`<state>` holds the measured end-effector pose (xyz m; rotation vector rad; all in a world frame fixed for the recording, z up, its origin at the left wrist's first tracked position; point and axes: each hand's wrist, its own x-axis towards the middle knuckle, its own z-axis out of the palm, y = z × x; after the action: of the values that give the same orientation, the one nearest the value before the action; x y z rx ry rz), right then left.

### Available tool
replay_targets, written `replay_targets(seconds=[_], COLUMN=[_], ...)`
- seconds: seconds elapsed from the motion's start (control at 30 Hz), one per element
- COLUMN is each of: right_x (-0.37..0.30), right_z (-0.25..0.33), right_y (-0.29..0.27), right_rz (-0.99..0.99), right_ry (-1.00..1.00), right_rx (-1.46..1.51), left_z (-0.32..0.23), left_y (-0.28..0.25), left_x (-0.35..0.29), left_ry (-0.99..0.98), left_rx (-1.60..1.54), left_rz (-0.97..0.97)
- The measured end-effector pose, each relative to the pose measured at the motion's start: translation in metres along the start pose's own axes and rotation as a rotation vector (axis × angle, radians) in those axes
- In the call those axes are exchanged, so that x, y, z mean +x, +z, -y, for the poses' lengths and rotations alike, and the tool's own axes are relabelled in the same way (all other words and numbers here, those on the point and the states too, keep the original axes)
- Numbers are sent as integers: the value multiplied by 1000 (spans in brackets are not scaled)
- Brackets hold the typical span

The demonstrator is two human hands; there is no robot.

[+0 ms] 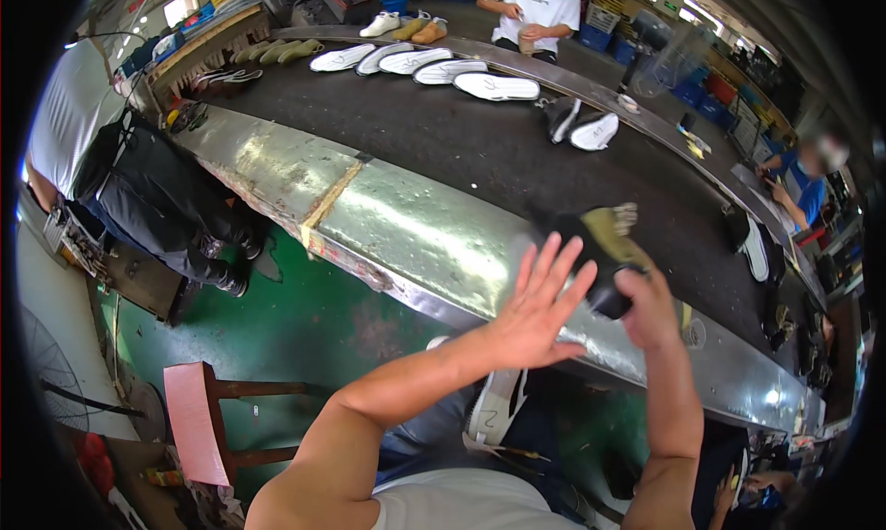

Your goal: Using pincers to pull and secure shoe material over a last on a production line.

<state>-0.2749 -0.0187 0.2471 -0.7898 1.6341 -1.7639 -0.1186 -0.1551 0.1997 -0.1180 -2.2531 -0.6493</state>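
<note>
With the right hand gripping the black shoe just above the belt, the open-fingered left hand should probably press flat and steady against it.

Left hand flat, fingers spread — right hand clenched

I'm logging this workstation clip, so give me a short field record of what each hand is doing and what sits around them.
left hand: open, fingers spread, holding nothing, beside the shoe
right hand: gripping a black shoe with tan insole
surface: dark conveyor belt with metal edge
on belt: row of white soles
nearby: red stool, seated people
</note>
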Motion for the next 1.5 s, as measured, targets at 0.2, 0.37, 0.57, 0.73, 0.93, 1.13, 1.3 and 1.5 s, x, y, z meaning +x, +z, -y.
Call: replay_targets(seconds=[0.2,0.37,0.57,0.73,0.93,1.13,1.3,1.5], right_x=[-62,-70,-80,-84,-89,-86,-64,-51], right_z=[-15,-47,-69,-83,-85,-50,-16,-24], right_y=[41,46,57,54,56,61,63,81], right_rz=[259,231,183,195,143,145,129,62], right_ry=[-534,-875,-1032,-1063,-759,-749,-871,-1023], right_rx=[-520,-546,-540,-536,-131,-342,-406,-570], left_z=[1,-10,-15,-14,-26,-16,-31,-14], left_y=[3,9,11,4,-30,-31,-47,-79], left_x=[-45,-68,-92,-95,-55,-28,-14,22], left_ry=[150,134,124,160,59,89,-41,-73], left_rx=[-47,-92,-87,-84,-103,-195,-447,-473], left_rz=[-209,-268,-273,-227,55,-140,-177,112])
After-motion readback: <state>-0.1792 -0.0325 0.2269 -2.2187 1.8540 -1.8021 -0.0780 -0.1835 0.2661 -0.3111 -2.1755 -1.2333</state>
